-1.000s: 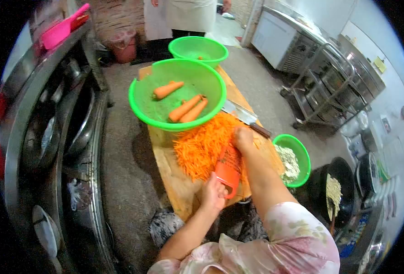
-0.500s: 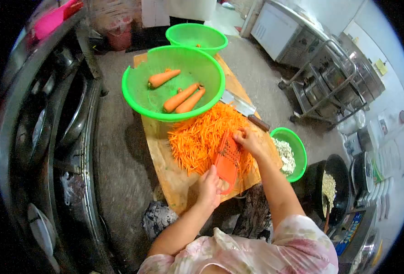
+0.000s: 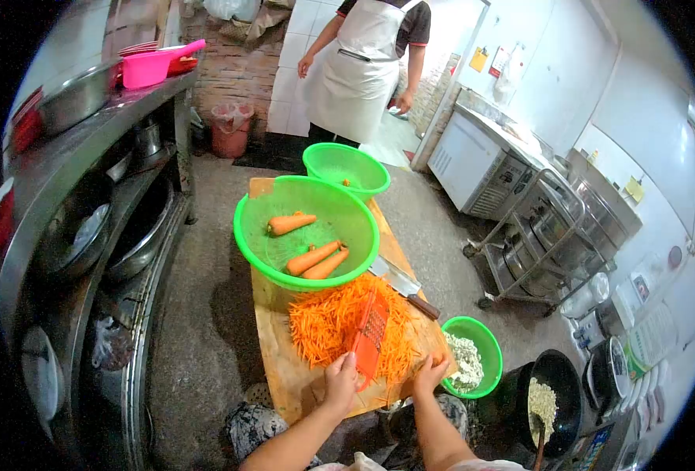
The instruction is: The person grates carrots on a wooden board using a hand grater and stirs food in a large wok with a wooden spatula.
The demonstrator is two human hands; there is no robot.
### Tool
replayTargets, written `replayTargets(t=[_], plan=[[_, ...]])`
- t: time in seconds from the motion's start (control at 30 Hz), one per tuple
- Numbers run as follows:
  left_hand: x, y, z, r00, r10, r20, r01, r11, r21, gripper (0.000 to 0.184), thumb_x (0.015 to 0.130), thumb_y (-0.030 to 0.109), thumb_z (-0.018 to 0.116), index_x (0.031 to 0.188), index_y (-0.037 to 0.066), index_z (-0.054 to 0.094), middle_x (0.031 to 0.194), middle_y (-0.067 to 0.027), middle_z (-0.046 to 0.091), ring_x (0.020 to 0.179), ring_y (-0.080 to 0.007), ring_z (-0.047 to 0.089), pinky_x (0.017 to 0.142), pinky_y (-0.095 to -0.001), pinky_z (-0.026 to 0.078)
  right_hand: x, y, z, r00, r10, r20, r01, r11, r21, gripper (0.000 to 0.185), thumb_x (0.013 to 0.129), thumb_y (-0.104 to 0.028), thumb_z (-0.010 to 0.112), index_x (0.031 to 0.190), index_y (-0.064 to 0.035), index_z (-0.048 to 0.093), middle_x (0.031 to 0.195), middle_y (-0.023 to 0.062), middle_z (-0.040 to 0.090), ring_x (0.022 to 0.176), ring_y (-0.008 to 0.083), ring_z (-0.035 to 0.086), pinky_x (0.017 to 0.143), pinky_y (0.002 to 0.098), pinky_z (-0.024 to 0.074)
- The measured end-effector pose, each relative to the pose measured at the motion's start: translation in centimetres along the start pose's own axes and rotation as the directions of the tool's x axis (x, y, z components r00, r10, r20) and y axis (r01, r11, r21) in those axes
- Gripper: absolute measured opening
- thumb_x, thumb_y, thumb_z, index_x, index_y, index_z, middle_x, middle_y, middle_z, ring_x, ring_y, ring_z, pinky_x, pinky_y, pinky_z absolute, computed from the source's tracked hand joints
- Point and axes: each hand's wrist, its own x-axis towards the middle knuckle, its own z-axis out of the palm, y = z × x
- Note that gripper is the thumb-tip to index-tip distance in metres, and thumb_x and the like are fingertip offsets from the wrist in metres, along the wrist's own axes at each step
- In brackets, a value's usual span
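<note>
My left hand (image 3: 341,382) is closed round the handle end of an orange-red grater (image 3: 371,336), which leans over a heap of shredded carrot (image 3: 324,318). Off the grater, my right hand (image 3: 428,377) is at the board's right edge, fingers curled; a bit of orange, apparently a carrot piece (image 3: 439,360), shows at the fingertips. Behind the heap stands a large green basket (image 3: 241,228) with whole carrots (image 3: 291,224) inside. A cleaver (image 3: 394,276) lies on the wooden board (image 3: 273,345), right of the basket.
A second green basket (image 3: 347,149) stands at the far end. To the right are a green bowl of pale chopped food (image 3: 496,361) and a black wok (image 3: 571,392). Metal shelving (image 3: 88,259) runs along the left; a cart (image 3: 536,243) stands right. A person in an apron (image 3: 359,71) stands beyond.
My right hand has left the grater and moved to the board's right edge. My left hand still holds the grater. The view has tilted up, bringing the person in the apron into sight.
</note>
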Motion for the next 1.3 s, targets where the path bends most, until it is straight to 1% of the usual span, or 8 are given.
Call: replayTargets(t=[0.4, 0.63, 0.77, 0.8, 0.93, 1.03, 1.17, 1.3], plan=[[0.3, 1.6, 0.6, 0.998, 0.045, -0.038, -0.048, 0.997, -0.065, 0.024, 0.091, 0.023, 0.045, 0.093, 0.001, 0.054, 0.054, 0.0070, 0.030, 0.043, -0.0033, 0.026, 0.041, -0.0205, 0.026, -2.7, -5.9, 11.5, 0.956, -0.224, 0.189, 0.191, 0.965, 0.179, 0.047, 0.082, -0.012, 0.052, 0.124, -0.0002, 0.033, 0.121, 0.0223, 0.040, 0.113, 0.0354, 0.038, 0.094, 0.0391, 0.0309], [1.2, 0.2, 0.2, 0.998, 0.041, -0.046, -0.041, 0.999, -0.010, 0.026, 0.091, 0.024, 0.046, 0.098, 0.000, 0.054, 0.054, 0.0060, 0.032, 0.043, -0.0049, 0.029, 0.041, -0.0217, 0.028, 0.5, -5.4, 7.5, 0.912, -0.214, 0.350, 0.125, 0.957, 0.262, 0.052, 0.079, -0.013, 0.058, 0.124, -0.0012, 0.034, 0.119, 0.0205, 0.044, 0.110, 0.0313, 0.044, 0.094, 0.0361, 0.0338], [1.1, -0.6, 0.3, 0.997, -0.005, -0.077, 0.006, 1.000, 0.013, 0.025, 0.091, 0.024, 0.047, 0.093, 0.000, 0.054, 0.053, 0.0054, 0.031, 0.044, -0.0056, 0.028, 0.041, -0.0223, 0.027, 1.6, -7.5, 4.2, 0.860, -0.384, 0.337, 0.353, 0.923, 0.152, 0.039, 0.076, -0.006, 0.061, 0.111, -0.0009, 0.047, 0.105, 0.0101, 0.050, 0.095, 0.0196, 0.052, 0.077, 0.0290, 0.0438], [1.2, -1.0, 0.3, 0.997, -0.021, -0.076, 0.022, 1.000, 0.013, 0.025, 0.091, 0.024, 0.047, 0.092, 0.001, 0.054, 0.053, 0.0053, 0.030, 0.044, -0.0056, 0.028, 0.041, -0.0224, 0.027, 1.8, -7.4, 4.1, 0.867, -0.255, 0.429, 0.153, 0.954, 0.258, 0.035, 0.076, -0.006, 0.062, 0.109, -0.0015, 0.052, 0.097, 0.0069, 0.050, 0.086, 0.0146, 0.053, 0.064, 0.0250, 0.0458], [1.3, -2.0, 0.0, 0.996, -0.083, -0.036, 0.082, 0.996, -0.039, 0.023, 0.091, 0.024, 0.046, 0.091, 0.002, 0.053, 0.053, 0.0052, 0.028, 0.043, -0.0060, 0.027, 0.041, -0.0227, 0.026, -0.4, -11.7, 0.9, 0.776, -0.226, 0.589, -0.014, 0.927, 0.374, 0.040, 0.077, -0.004, 0.060, 0.116, -0.0035, 0.051, 0.091, 0.0090, 0.054, 0.076, 0.0166, 0.053, 0.070, 0.0257, 0.0442], [1.3, -2.4, 0.1, 0.991, -0.125, -0.049, 0.123, 0.991, -0.053, 0.022, 0.091, 0.025, 0.046, 0.088, 0.004, 0.052, 0.054, 0.0051, 0.027, 0.043, -0.0062, 0.026, 0.040, -0.0230, 0.025, -1.3, -11.1, -0.3, 0.693, -0.349, 0.631, 0.231, 0.936, 0.264, 0.036, 0.078, -0.004, 0.059, 0.114, -0.0001, 0.053, 0.085, 0.0060, 0.049, 0.063, 0.0120, 0.050, 0.054, 0.0236, 0.0441], [1.3, -2.5, 0.2, 0.992, -0.125, -0.015, 0.123, 0.987, -0.100, 0.022, 0.090, 0.026, 0.046, 0.082, 0.006, 0.049, 0.054, 0.0050, 0.026, 0.043, -0.0067, 0.025, 0.040, -0.0230, 0.025, -2.8, -9.9, -1.1, 0.645, -0.566, 0.513, 0.529, 0.816, 0.233, 0.034, 0.077, -0.006, 0.061, 0.109, 0.0017, 0.053, 0.084, 0.0093, 0.055, 0.070, 0.0155, 0.054, 0.064, 0.0256, 0.0463], [1.5, -3.1, -0.1, 0.991, -0.133, 0.005, 0.132, 0.981, -0.142, 0.021, 0.090, 0.026, 0.046, 0.081, 0.007, 0.048, 0.054, 0.0049, 0.025, 0.044, -0.0066, 0.024, 0.040, -0.0230, 0.024, -3.1, -10.0, -1.7, 0.659, -0.414, 0.628, 0.381, 0.903, 0.196, 0.035, 0.075, -0.007, 0.064, 0.107, 0.0019, 0.054, 0.088, 0.0112, 0.058, 0.075, 0.0167, 0.056, 0.069, 0.0269, 0.0459]])
